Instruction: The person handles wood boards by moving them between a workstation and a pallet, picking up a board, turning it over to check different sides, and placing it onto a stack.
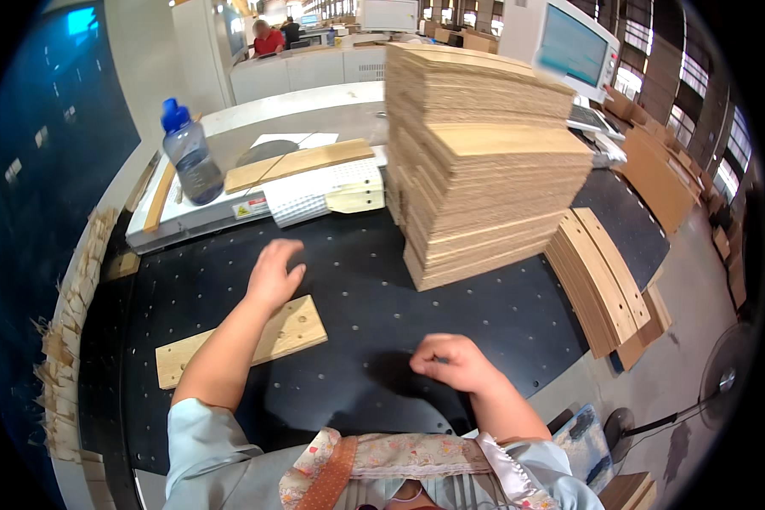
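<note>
My left hand [274,276] is open above the black perforated tabletop [357,314], its thumb and fingers apart and nothing in them. Under my left forearm lies a drilled wooden board [289,333], partly covered by the arm. Just beyond that hand, a white sheet of labels [297,202] hangs over the edge of the white machine ledge, beside a cream-coloured piece [357,197] with dark holes. To the right, my right hand [455,363] hovers over the tabletop with its fingers curled closed. Whatever its fingertips may hold is hidden.
A tall stack of wooden boards [484,187] rises at the table's back right. Drilled boards [599,276] are piled at the right edge. A blue-capped water bottle [191,153] and a long wooden strip [302,164] rest on the ledge. A monitor [574,51] stands behind.
</note>
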`<state>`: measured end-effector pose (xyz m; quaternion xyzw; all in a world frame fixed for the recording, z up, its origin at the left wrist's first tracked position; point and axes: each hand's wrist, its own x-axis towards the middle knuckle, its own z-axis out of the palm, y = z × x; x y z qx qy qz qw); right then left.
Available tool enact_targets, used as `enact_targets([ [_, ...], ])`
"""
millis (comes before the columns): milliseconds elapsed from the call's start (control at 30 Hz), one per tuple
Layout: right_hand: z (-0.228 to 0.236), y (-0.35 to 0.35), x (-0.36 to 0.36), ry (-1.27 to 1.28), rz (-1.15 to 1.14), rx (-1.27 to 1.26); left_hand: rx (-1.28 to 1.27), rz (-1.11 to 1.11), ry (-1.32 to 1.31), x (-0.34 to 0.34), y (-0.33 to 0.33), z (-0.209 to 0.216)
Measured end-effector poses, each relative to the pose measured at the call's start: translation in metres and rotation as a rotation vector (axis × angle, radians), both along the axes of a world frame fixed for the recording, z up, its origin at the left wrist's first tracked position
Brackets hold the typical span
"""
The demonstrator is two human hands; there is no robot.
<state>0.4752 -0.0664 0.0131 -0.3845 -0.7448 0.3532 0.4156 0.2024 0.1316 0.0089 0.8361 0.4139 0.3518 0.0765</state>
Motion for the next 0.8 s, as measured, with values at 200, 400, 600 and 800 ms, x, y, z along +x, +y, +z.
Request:
enact_targets([
  [200, 0.003, 0.111, -0.076, -0.034, -0.226, -0.109, -0.171, 0.369, -0.179, -0.01, 0.083, -0.028],
  [400, 0.006, 0.212, -0.108, -0.222, -0.408, 0.066, -0.145, 0.345, -0.407, 0.001, 0.128, -0.046],
  [600, 0.002, 0.294, -0.114, -0.482, -0.598, 0.347, -0.119, 0.258, -0.69, 0.002, 0.142, -0.056],
  [800, 0.006, 0.331, -0.133, -0.594, -0.608, 0.661, -0.032, 0.228, -0.729, 0.003, 0.147, -0.054],
])
